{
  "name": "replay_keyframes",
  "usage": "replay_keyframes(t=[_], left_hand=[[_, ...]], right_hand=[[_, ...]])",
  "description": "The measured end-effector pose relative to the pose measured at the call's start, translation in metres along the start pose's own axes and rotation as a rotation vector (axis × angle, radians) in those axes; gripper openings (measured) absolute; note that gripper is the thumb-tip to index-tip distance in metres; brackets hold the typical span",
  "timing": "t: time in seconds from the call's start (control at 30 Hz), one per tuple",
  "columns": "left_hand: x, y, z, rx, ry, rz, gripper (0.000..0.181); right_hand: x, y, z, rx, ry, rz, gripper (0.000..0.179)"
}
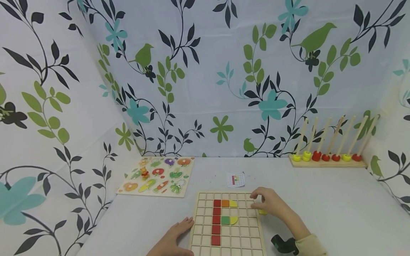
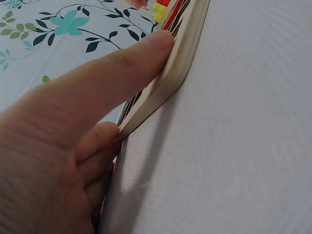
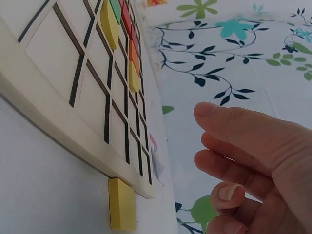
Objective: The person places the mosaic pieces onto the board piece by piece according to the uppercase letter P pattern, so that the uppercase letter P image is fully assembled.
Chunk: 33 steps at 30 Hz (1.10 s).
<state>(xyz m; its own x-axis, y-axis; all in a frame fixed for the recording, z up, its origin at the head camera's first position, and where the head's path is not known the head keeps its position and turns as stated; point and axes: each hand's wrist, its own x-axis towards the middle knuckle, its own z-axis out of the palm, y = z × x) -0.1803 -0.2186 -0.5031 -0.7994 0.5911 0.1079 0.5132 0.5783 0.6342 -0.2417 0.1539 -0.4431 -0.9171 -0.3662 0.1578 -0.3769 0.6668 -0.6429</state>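
A wooden grid board (image 1: 205,230) lies on the table with a column of several red squares (image 1: 216,220) in it. An orange square (image 1: 225,203) and a yellow rounded piece (image 1: 234,203) extend from the top red square; a green square (image 1: 225,220) and another yellow rounded piece (image 1: 234,220) sit lower. My left hand (image 1: 174,237) rests against the board's left side, its straight thumb (image 2: 131,61) touching the wooden edge. Over the upper right corner hovers my right hand (image 1: 270,202), fingers loosely bent with nothing between them. Below it, a yellow block (image 3: 122,204) lies beside the board's right edge.
Behind the board lies a small paper card (image 1: 236,180) printed with a coloured grid pattern. A vegetable puzzle board (image 1: 176,183) with a small figure (image 1: 145,173) on it is at back left. A peg rack (image 1: 330,164) with red and yellow beads stands at back right.
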Motion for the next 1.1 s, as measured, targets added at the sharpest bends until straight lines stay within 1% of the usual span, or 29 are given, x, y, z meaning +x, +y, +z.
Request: replay_keyframes(t=[0.13, 0.3, 0.37, 0.47, 0.53, 0.57, 0.6, 0.7, 0.8, 0.87, 0.97, 1.1], left_hand=[[0.000, 0.001, -0.001, -0.021, 0.000, -0.028, 0.087], [0.001, 0.002, -0.002, -0.034, -0.003, -0.051, 0.088], [0.001, 0.002, -0.002, -0.035, -0.005, -0.043, 0.087], [0.000, 0.002, -0.001, -0.027, -0.004, -0.021, 0.086], [0.000, 0.002, 0.000, -0.031, -0.002, -0.020, 0.086], [0.000, 0.002, 0.000, -0.030, -0.001, -0.020, 0.086], [0.000, 0.002, 0.000, -0.032, 0.000, -0.023, 0.086], [0.000, 0.004, -0.001, -0.042, -0.003, -0.034, 0.087], [-0.001, 0.005, -0.001, -0.032, -0.005, -0.026, 0.087], [-0.001, 0.004, 0.000, -0.031, -0.008, -0.026, 0.087], [0.000, 0.004, 0.000, -0.028, -0.008, -0.028, 0.087], [0.000, 0.003, 0.000, -0.027, -0.009, -0.031, 0.086]], right_hand=[[0.000, 0.003, -0.002, 0.007, -0.021, 0.015, 0.022], [0.001, 0.007, -0.002, 0.029, -0.072, 0.060, 0.027], [0.000, 0.009, -0.002, 0.037, -0.092, 0.073, 0.029], [-0.001, 0.013, -0.002, 0.034, -0.108, 0.067, 0.032], [-0.002, 0.016, -0.002, 0.021, -0.111, 0.056, 0.034], [-0.002, 0.016, -0.003, 0.017, -0.111, 0.064, 0.035], [-0.002, 0.017, -0.002, 0.009, -0.108, 0.072, 0.035], [-0.003, 0.017, -0.001, -0.019, -0.107, 0.132, 0.035], [-0.004, 0.016, 0.002, -0.053, -0.113, 0.188, 0.034], [-0.004, 0.017, 0.003, -0.072, -0.120, 0.191, 0.033], [-0.005, 0.019, 0.004, -0.088, -0.112, 0.172, 0.032], [-0.005, 0.021, 0.007, -0.087, -0.101, 0.162, 0.030]])
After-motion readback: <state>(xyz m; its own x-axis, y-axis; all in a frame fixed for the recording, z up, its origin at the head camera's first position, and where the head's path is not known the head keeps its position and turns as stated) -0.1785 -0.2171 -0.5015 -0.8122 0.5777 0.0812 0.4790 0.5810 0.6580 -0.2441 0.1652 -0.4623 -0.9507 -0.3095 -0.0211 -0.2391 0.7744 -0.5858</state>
